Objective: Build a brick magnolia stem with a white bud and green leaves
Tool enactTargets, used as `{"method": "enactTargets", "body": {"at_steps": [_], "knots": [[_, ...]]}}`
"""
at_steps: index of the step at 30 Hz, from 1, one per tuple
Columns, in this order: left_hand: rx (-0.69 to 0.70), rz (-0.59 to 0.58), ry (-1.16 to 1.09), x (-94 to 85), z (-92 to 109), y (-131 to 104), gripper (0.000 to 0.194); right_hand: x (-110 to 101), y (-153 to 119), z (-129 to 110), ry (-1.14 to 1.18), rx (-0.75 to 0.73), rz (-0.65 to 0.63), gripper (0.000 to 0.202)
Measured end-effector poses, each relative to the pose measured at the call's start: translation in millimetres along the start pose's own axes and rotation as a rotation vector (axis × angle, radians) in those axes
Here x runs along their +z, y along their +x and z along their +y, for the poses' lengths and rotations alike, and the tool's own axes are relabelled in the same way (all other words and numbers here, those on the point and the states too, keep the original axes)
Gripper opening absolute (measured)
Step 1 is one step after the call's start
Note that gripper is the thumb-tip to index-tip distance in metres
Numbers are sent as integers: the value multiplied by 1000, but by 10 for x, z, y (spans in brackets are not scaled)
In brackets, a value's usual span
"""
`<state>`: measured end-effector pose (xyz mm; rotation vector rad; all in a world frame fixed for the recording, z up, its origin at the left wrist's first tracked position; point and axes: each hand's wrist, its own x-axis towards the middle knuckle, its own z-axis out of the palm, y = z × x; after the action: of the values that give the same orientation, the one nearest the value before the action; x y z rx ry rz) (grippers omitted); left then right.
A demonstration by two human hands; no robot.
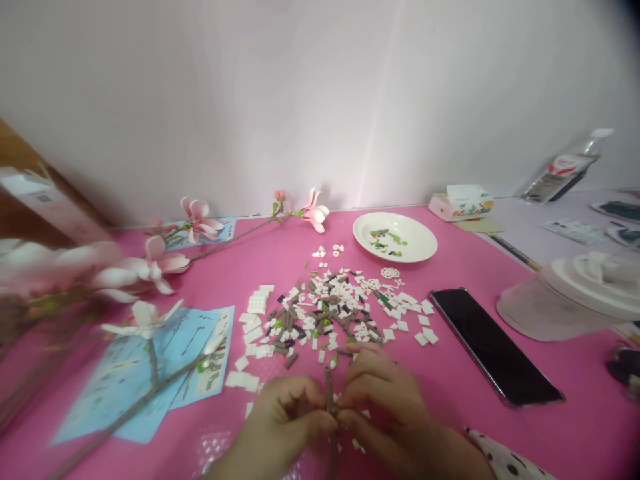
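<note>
At the near side of the pink tabletop, a thin brown toy-brick stem (329, 387) stands roughly upright between my two hands. My left hand (287, 417) pinches it from the left with thumb and index finger. From the right, my right hand (387, 403) closes thumb and index finger on the stem at about the same height; any small part between those fingertips is hidden. Just beyond my fingers spreads a pile of loose toy bricks (330, 300), mostly white, brown, black and green. White flat tiles (253, 333) lie along its left side.
Magnolia branches (157, 263) lie on the left, beside blue instruction sheets (125, 373). A white plate (425, 243) holds small green and dark pieces. To the right are a phone (495, 347), a lidded translucent tub (550, 300), a tissue pack (463, 202) and a bottle (565, 167).
</note>
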<state>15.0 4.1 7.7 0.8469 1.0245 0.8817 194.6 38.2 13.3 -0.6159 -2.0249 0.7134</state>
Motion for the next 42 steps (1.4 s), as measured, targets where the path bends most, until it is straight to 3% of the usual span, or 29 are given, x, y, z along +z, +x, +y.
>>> {"method": "enactTargets", "body": {"at_steps": [4,15,25,31,37,42], "knots": [[-34,-15,-11,12,31,-7,29,-17,-1,-38,-1,59,-21,16],[-27,7,14,-15,-3,-10,26,25,51,-21,-39,-55,57,19],[-1,-15,-39,7,3,-17,30,10,36,-8,-36,-42,19,16],[45,-70,-263,-50,-63,33,31,-79,49,-22,57,199,46,11],[100,146,-320,-119,-11,80,31,-172,87,89,197,531,222,20],[149,223,-274,-159,-4,134,33,-178,94,183,269,629,264,25]]}}
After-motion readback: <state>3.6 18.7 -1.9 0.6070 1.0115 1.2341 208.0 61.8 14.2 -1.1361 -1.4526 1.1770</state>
